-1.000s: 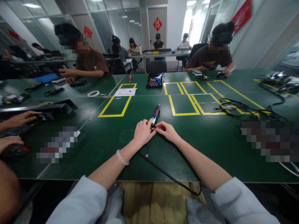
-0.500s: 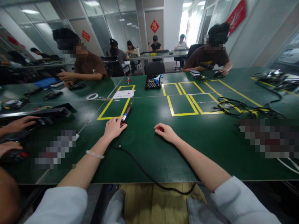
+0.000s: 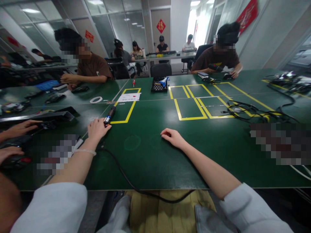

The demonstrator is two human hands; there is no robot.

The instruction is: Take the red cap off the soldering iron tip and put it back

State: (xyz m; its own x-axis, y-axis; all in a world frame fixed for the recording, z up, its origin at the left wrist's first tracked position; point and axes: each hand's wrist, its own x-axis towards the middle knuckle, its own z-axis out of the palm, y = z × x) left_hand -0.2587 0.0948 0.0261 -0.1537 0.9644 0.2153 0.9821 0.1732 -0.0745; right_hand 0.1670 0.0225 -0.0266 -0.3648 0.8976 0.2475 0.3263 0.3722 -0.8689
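My left hand [image 3: 96,128] grips the near end of a black pen-shaped tool [image 3: 109,115] lying on the green table [image 3: 155,155], at the left corner of a yellow taped rectangle [image 3: 126,105]. The tool's black cable [image 3: 126,181] trails from my left hand back over the table's front edge. My right hand [image 3: 172,137] rests on the table near the middle, fingers loosely curled, holding nothing.
A white sheet of paper [image 3: 129,97], a white tape ring [image 3: 96,100] and a black parts tray [image 3: 159,86] lie farther back. Tangled black cables [image 3: 245,110] cover the right side. Other people's hands [image 3: 21,126] work on devices at the left; two people sit across the table.
My left hand has slid the tool leftward across the table, from the middle to the yellow rectangle's left corner. My right hand let go of it and stayed near the middle.
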